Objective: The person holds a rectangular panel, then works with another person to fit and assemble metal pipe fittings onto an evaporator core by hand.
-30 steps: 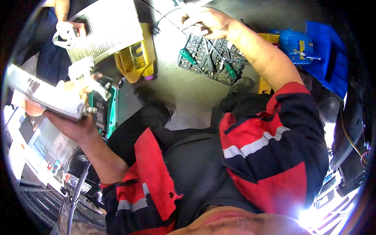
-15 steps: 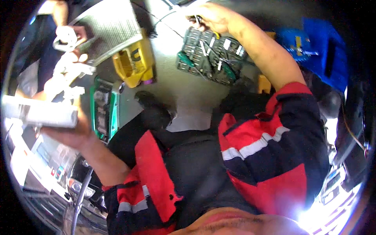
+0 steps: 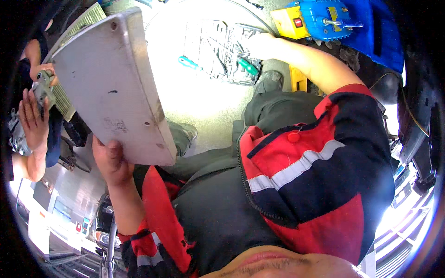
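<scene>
My left hand (image 3: 111, 160) grips the lower edge of a flat grey metal panel (image 3: 109, 83), thumb on its face. The panel is tilted upright, with a folded edge along its right side and a few small holes. My right hand (image 3: 260, 45) reaches down into an open black tool case (image 3: 204, 41) on the floor, fingers bent among the tools. Bright glare washes out the fingertips, so what they pinch is unclear. A green-handled screwdriver (image 3: 248, 66) lies below that hand, and a teal-handled screwdriver (image 3: 188, 62) rests at the case's left side.
At the left, a co-worker's hands (image 3: 34, 118) hold a grey metal part (image 3: 44, 83). A finned core (image 3: 95, 16) shows behind my panel. A blue and yellow motor unit (image 3: 320, 21) stands at the upper right beside a blue bin (image 3: 378, 28). My shoe (image 3: 270, 81) is near the case.
The panel in my left hand has turned from edge-on to broad face and come inward. My right hand has moved from above the case down into it. The co-worker's hands have shifted left.
</scene>
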Tool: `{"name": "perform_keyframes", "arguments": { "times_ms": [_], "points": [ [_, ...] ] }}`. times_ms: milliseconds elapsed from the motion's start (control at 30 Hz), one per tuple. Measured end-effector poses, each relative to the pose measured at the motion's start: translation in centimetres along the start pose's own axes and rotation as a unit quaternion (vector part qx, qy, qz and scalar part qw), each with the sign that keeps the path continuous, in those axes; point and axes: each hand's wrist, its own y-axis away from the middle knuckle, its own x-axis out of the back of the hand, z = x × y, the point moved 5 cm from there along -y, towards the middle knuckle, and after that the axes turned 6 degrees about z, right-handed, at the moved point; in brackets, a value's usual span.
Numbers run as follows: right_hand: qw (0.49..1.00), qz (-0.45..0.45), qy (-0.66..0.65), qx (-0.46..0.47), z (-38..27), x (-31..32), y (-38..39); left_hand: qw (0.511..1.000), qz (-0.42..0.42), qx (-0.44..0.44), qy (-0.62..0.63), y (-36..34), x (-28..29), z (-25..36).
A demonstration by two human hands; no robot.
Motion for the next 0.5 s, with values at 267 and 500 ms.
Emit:
{"name": "perform_keyframes", "arguments": {
  "times_ms": [267, 500],
  "points": [
    [0.994, 0.024, 0.102, -0.009, 0.0, -3.4, -0.5, 0.997, 0.026, 0.027, -0.075, 0.1, -1.4, -0.6],
    [0.992, 0.037, 0.113, -0.039, -1.5, -0.3, -0.2, 0.999, 0.019, 0.034, -0.031, 0.1, -1.9, -0.6]
  ]
}}
